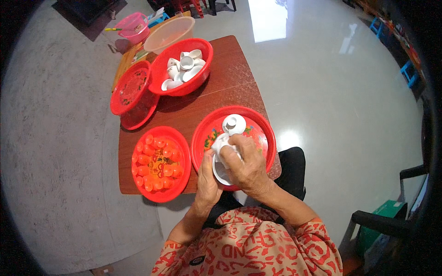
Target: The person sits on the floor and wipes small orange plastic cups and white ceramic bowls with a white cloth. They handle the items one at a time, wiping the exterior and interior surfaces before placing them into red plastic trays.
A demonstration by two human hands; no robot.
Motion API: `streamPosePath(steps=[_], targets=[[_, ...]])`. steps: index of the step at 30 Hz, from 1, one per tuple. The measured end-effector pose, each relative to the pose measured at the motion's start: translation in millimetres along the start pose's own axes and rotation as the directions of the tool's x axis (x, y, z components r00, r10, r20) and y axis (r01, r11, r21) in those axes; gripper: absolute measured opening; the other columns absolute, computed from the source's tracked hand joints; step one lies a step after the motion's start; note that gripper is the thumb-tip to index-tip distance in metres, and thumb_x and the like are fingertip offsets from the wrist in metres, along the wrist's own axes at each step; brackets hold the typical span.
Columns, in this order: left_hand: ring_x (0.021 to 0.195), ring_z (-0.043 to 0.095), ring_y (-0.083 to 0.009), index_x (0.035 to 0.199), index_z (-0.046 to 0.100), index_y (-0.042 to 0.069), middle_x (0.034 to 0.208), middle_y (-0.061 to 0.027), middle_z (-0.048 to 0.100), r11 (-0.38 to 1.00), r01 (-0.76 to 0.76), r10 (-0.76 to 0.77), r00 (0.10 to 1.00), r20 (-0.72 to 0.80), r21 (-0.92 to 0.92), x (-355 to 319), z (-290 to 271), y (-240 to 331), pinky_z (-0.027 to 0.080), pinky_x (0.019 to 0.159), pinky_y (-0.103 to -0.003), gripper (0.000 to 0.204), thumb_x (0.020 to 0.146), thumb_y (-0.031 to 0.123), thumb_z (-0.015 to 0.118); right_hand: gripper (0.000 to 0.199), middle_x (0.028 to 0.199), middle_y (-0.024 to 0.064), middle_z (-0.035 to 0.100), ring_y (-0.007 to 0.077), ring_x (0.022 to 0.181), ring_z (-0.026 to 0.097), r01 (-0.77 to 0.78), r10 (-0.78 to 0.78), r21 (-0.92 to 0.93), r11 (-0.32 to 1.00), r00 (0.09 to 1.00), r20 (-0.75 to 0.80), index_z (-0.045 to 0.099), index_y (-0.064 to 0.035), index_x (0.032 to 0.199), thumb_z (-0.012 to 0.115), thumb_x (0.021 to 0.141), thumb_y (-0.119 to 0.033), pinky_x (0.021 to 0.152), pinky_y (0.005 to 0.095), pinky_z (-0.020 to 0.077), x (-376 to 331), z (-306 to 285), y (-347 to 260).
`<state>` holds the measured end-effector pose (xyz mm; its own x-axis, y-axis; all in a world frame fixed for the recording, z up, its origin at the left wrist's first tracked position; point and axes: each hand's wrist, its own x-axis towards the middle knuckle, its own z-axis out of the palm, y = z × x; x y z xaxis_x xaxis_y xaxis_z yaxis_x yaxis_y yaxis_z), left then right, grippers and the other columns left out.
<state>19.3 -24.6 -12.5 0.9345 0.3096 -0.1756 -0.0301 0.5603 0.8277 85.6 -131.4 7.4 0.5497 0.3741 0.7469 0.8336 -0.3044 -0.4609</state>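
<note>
Over a round red tray (271,147) with a flower print, my two hands are close together around a glossy white piece of crockery (219,143). My right hand (248,168) curls over it from above, fingers bent, hiding much of its shape. My left hand (209,184) is closed at its left side, thumb up. Just below them a white bowl-like dish (222,174) shows partly; I cannot tell whether the left hand touches it. Toward the far side of the tray sits a round white piece with a raised ring (233,123), apart from my hands.
Left on the brown table (230,60), a red plate (185,184) carries several small orange-red cups (168,152). Behind stand a red basin (209,64) of white cups (186,63), a tilted red basin (119,103) and a translucent basin (170,34). A dark chair arm (382,223) is at right.
</note>
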Motion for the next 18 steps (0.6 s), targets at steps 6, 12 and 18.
streamPosePath(steps=[6, 12, 18], targets=[[0.108, 0.056, -0.0200, 0.126, 0.043, -0.002, 0.117, -0.0126, 0.057, 0.988, -0.091, 0.088, 0.996, 0.032, 0.123, 0.7, -7.4, -2.1, 0.046, 0.094, -0.034, 0.057, 0.098, 0.047, 0.032, 0.029, 0.100, 0.0164, 0.050, 0.0320, 0.083, 0.057, -0.209, 0.199, 0.078, 0.975, 0.973, 0.113, 0.056, -0.0074, 0.097, 0.068, 0.071, -0.009, 0.063, 0.0401, 0.0497, -9.0, -9.4, 4.0], [0.102, 0.058, -0.0181, 0.123, 0.046, -0.001, 0.113, -0.0109, 0.058, 0.973, -0.147, 0.145, 0.989, 0.022, 0.175, 4.2, -14.0, 6.5, 0.047, 0.090, -0.034, 0.056, 0.098, 0.047, 0.031, 0.023, 0.102, 0.0181, 0.050, 0.0337, 0.083, 0.058, -0.463, 0.303, 0.281, 0.841, 0.832, 0.466, 0.051, -0.0050, 0.100, 0.061, 0.080, -0.011, 0.072, 0.0401, 0.0475, -18.9, -28.2, 12.2], [0.103, 0.057, -0.0185, 0.123, 0.045, 0.000, 0.112, -0.0119, 0.057, 0.984, -0.115, 0.119, 0.993, -0.020, 0.133, 5.8, -22.9, 14.1, 0.047, 0.090, -0.033, 0.049, 0.100, 0.040, 0.029, 0.056, 0.124, 0.0097, 0.049, 0.0155, 0.117, 0.045, -0.690, 0.452, 0.678, 0.254, 0.704, 0.548, 0.039, -0.0073, 0.135, 0.052, 0.081, -0.006, 0.094, 0.0288, 0.0402, -0.3, -37.7, 16.0]])
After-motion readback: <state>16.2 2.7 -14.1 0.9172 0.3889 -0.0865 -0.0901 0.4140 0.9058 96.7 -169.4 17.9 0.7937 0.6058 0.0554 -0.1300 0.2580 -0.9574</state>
